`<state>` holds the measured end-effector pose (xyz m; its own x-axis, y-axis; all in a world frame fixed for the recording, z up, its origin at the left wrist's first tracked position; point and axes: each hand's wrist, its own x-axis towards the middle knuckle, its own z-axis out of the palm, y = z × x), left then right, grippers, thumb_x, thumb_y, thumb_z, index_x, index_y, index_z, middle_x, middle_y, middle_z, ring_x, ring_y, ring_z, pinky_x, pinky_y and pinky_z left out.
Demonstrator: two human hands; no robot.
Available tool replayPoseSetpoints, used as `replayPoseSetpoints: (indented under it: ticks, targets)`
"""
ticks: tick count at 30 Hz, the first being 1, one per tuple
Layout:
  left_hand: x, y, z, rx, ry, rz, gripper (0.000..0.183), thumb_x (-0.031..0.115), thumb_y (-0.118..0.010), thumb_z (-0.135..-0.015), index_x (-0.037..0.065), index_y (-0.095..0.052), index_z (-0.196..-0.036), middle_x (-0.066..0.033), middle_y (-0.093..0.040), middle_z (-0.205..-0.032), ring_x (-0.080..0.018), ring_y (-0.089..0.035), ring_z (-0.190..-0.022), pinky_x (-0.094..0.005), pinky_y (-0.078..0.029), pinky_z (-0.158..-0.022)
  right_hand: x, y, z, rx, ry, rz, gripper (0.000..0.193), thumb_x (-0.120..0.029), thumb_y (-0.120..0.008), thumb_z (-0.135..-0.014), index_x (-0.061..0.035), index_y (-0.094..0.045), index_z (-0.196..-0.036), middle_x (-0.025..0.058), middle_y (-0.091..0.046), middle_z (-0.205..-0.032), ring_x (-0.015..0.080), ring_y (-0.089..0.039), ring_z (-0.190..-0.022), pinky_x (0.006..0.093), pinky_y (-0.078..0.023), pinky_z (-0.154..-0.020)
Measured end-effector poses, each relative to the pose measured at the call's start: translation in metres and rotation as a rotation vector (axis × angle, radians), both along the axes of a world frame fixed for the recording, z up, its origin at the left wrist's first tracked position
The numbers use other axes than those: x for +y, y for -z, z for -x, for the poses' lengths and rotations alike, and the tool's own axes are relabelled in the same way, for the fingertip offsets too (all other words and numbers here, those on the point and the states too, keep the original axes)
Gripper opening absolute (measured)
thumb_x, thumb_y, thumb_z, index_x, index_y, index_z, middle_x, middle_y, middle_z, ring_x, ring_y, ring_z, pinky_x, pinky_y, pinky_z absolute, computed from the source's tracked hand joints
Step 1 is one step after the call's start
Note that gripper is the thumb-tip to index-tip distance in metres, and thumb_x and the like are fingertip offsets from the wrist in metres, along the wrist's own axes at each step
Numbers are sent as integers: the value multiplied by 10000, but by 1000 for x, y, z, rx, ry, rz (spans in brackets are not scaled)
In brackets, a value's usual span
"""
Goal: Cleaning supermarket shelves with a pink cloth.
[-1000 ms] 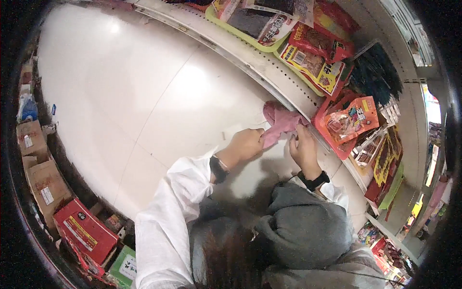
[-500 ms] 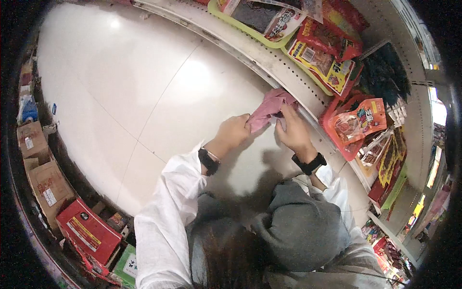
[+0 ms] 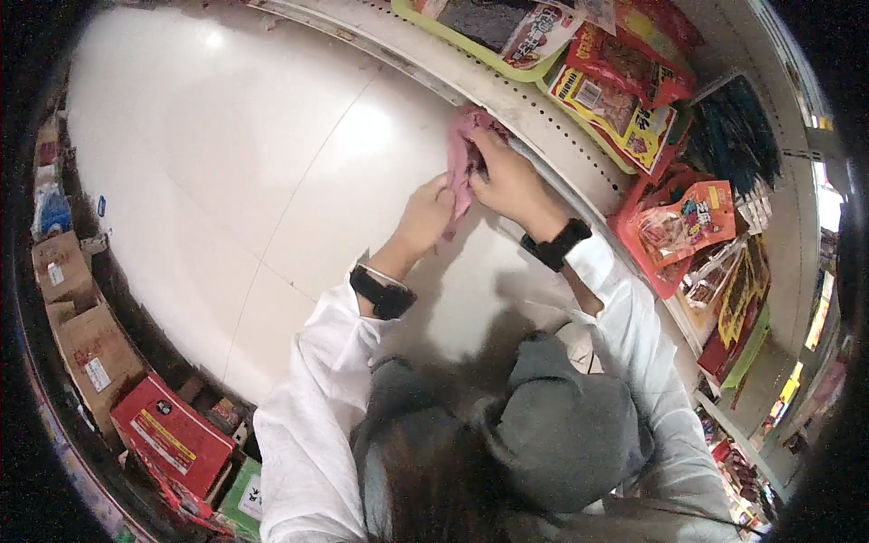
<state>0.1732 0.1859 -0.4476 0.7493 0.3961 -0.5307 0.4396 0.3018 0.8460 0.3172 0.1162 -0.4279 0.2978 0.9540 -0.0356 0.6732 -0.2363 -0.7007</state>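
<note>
Just one head-worn fisheye, staring down from fairly close at the left hand (image 3: 427, 215), right hand (image 3: 514, 184) and floor (image 3: 226, 163).

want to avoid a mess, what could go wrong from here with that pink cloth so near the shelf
The pink cloth, gripped by the left hand and right hand, might snag on the edge of the shelf. The right sleeve could brush the red tray at the shelf's front, perhaps shifting the orange packet lying on it.
</note>
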Motion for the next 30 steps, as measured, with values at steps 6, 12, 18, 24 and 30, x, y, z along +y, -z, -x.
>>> replayPoseSetpoints:
  ticks: [6, 12, 18, 24, 30]
  targets:
    - [34, -16, -5, -252, -392, 144, 312, 275, -331, -875, 59, -526, -988, -30, -537, -856, -129, -499, -774, -274, -420, -665, 45, 14, 3, 78, -70, 62, 509, -128, -546, -716, -27, -404, -1194, 211, -426, -1201, 351, -461, -1049, 356, -398, -864]
    - [60, -25, -19, -301, -307, 4, 393, 199, -395, -847, 73, -373, -1218, -71, -458, -1122, -156, -436, -1016, -276, -344, -863, 69, 29, 2, 76, -6, -123, 457, -93, -576, -673, -22, -448, -1105, 232, -504, -1054, 398, -538, -891, 426, -461, -755]
    - [50, -8, -39, -243, -259, -284, 508, 101, -446, -815, 103, -262, -1289, -92, -432, -1138, -171, -425, -1001, -292, -373, -857, 64, 34, -1, 27, -36, -11, 274, -22, -576, -643, -17, -549, -916, 210, -588, -802, 386, -569, -772, 447, -465, -667]
    - [24, -9, -41, -201, -38, -351, 501, 69, -442, -801, 69, -240, -1259, -177, -440, -1136, -247, -465, -1035, -317, -381, -879, 6, 16, 3, -7, 35, 123, 282, -27, -569, -635, 30, -534, -910, 258, -555, -862, 403, -553, -803, 462, -453, -665]
    - [-33, 3, -53, -243, 121, -238, 539, 104, -461, -806, 69, -180, -1265, -207, -417, -1153, -278, -438, -1081, -340, -355, -916, -63, 14, -1, -60, 76, 303, 513, -115, -595, -652, -35, -445, -1135, 241, -471, -1114, 403, -553, -857, 442, -469, -718]
